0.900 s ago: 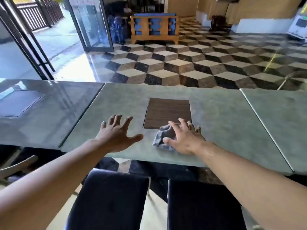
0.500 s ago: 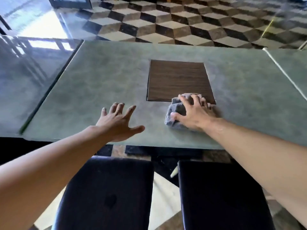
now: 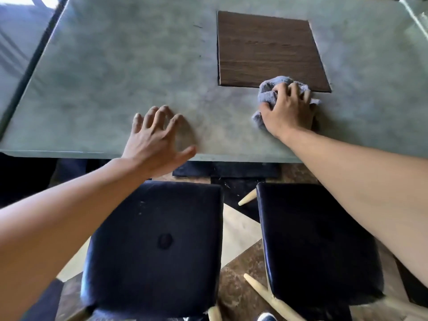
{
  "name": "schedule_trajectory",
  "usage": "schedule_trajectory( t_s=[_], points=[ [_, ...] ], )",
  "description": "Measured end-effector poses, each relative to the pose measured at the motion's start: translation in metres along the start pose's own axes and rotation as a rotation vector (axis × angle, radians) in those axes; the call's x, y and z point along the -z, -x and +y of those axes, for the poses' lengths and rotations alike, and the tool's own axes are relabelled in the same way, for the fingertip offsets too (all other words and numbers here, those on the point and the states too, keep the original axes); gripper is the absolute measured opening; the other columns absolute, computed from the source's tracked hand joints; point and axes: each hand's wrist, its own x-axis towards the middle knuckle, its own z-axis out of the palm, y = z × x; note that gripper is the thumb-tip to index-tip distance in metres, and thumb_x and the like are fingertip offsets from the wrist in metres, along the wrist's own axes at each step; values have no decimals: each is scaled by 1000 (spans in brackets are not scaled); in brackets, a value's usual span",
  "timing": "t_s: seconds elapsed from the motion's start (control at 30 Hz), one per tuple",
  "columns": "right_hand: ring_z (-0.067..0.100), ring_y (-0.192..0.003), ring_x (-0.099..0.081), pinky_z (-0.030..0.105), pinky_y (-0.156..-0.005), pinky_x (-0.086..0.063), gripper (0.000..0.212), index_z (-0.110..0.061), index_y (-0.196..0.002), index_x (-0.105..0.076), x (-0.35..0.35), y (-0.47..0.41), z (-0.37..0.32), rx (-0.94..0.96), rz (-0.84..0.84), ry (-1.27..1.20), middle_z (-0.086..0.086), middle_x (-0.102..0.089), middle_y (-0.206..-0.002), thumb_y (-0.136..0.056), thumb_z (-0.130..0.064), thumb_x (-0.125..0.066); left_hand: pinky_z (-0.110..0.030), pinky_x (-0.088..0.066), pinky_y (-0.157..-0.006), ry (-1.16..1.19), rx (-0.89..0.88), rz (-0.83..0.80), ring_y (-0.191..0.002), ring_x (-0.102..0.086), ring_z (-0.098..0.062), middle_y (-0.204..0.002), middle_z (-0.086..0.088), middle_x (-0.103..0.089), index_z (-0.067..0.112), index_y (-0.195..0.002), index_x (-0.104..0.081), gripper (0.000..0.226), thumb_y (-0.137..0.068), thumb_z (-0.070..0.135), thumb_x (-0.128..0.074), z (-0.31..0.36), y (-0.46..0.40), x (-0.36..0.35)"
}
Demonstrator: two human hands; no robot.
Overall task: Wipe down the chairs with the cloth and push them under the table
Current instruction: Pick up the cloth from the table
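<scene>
Grey cloth (image 3: 275,93) sits bunched on the desk (image 3: 115,72) under your right hand (image 3: 286,112), its fingers (image 3: 281,90) curled over it, while your left hand (image 3: 155,137) hovers spread and empty, nearer the left chair (image 3: 157,246) below the desk edge.

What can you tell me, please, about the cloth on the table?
The cloth is a small grey rag of fuzzy, towel-like fabric, crumpled into a loose bunch rather than spread flat. It lies on the grey-green table near the front edge, overlapping the near corner of the brown wood-look panel. The right hand lies over it with fingers curled into the folds, hiding much of it. The left hand is apart from it.
</scene>
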Motion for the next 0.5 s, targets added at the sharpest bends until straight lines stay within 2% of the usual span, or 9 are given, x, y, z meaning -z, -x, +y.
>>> schedule_trajectory(
  t_s=[0.07, 0.23, 0.37, 0.5],
  points=[
    [41, -124, -42, 53, -98, -36, 34, -16, -114, -52, 0, 3, -2, 22, 24, -21, 12, -51, -133, -90, -40, -49, -57, -20, -116, -16, -9, -6, -146, -24, -35, -153, -14, -34, 22, -145, -39, 88, -79, 79, -32, 0, 5, -2],
    [45, -116, -50, 50, -89, -41, 34, -2, -119, -51, 9, 32, -4, 121, 68, -45, 24, -54, -128, -94, -24, -49, -55, -21, -119, -22, -41, -1, -148, -25, -33, -158, -16, -33, 17, -151, -38, 93, -82, 79, -27, -8, 23, 5],
    [47, -108, -53, 52, -80, -45, 40, -1, -121, -52, 24, 79, -7, 192, 83, -133, 26, -54, -124, -91, -28, -50, -55, -20, -120, -48, -53, -18, -148, -26, -33, -157, -17, -33, 16, -151, -38, 92, -82, 77, -28, -5, 47, 12],
    [46, -97, -58, 49, -74, -49, 52, -8, -118, -54, 41, 141, -12, 235, 33, -259, 23, -57, -115, -83, -43, -37, -48, -20, -120, 77, 19, -2, -145, -30, -32, -154, -16, -37, 14, -146, -42, 74, -89, 61, -46, 15, 83, 20]
  ],
)
